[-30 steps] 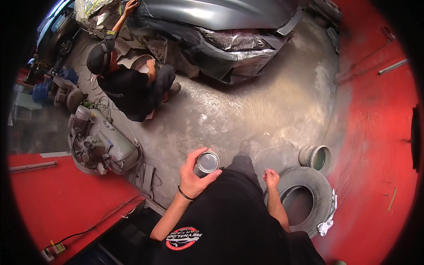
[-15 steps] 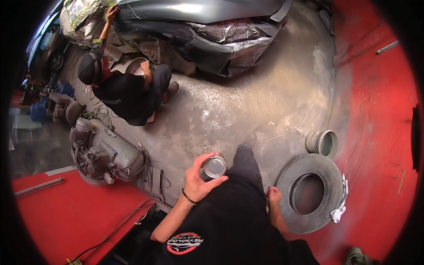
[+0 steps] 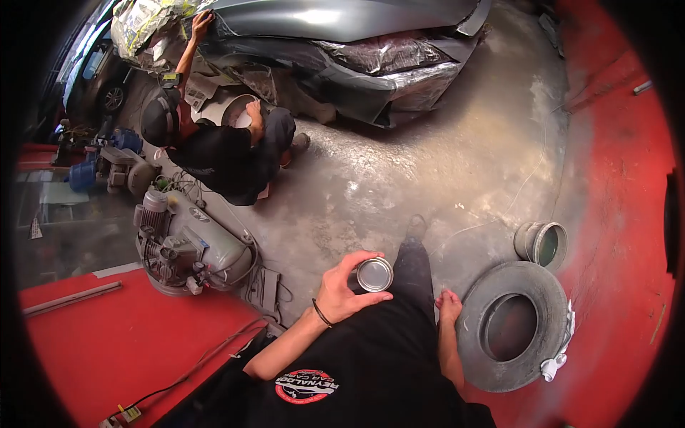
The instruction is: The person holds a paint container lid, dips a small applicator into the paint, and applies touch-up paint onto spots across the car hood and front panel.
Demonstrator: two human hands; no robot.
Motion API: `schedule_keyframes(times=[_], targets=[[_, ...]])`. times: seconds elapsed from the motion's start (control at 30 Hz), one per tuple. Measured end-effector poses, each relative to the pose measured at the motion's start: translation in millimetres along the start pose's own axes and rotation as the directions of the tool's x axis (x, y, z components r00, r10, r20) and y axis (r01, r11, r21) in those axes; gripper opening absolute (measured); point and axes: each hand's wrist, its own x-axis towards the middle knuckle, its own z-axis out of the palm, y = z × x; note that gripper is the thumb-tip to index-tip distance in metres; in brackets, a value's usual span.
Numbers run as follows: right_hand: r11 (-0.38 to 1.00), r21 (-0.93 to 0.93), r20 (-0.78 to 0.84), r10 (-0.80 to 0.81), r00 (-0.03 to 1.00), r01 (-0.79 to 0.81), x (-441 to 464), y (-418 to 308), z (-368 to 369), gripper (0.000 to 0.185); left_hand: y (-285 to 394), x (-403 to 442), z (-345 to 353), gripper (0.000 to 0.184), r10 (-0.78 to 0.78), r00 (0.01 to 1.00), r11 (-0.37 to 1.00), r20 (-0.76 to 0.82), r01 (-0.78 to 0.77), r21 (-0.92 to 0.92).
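Note:
Between the thumb and fingers of my left hand [image 3: 341,294] is a small metal can [image 3: 374,274], its round silver end facing me. The hand is closed around the can's sides, in front of my dark shirt and above my leg. My right hand [image 3: 448,305] hangs low beside my thigh with its fingers curled in. Whatever lies inside those fingers, if anything, is hidden. Close to the right hand, a dusty grey tyre [image 3: 474,335] lies flat on the floor.
A bucket [image 3: 528,242] stands beyond the tyre, and a white cloth [image 3: 553,365] hangs on the tyre's edge. An air compressor [image 3: 214,239] is at left. Another person [image 3: 221,160] crouches by a grey car [image 3: 335,18] partly covered in plastic. A thin cord crosses the floor.
The whole view has shifted, so the surroundings sit farther right in the picture. My left hand still holds the can, and my right hand stays low with curled fingers.

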Motion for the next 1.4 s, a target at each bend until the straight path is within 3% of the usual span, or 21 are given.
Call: schedule_keyframes(times=[0.3, 0.73, 1.17, 1.4], targets=[[0.998, -0.059, 0.059, 0.022, 0.998, -0.019, 3.3, -25.9, 6.7, 0.014, -13.8, 6.5, 5.2, 0.079, -0.079, 0.995, 0.997, -0.058, 0.079, -0.001], [0.951, -0.236, 0.451, -0.074, 0.889, 0.199, -65.8, -30.6, 59.0, 0.014, -52.3, -81.1, -12.6, 0.078, -0.184, 0.964, 0.981, -0.194, 0.17, -0.089], [0.871, -0.427, 0.465, -0.019, 0.885, 0.243, -85.8, -35.0, 64.0, 0.012, -79.3, -140.0, -15.7, 0.077, -0.313, 0.896, 0.94, -0.314, 0.246, -0.236], [0.893, -0.365, 0.448, -0.077, 0.891, 0.261, -86.1, -46.6, 72.4, 0.011, -100.7, -118.0, -5.4, 0.073, -0.308, 0.902, 0.947, -0.303, 0.261, -0.185]])
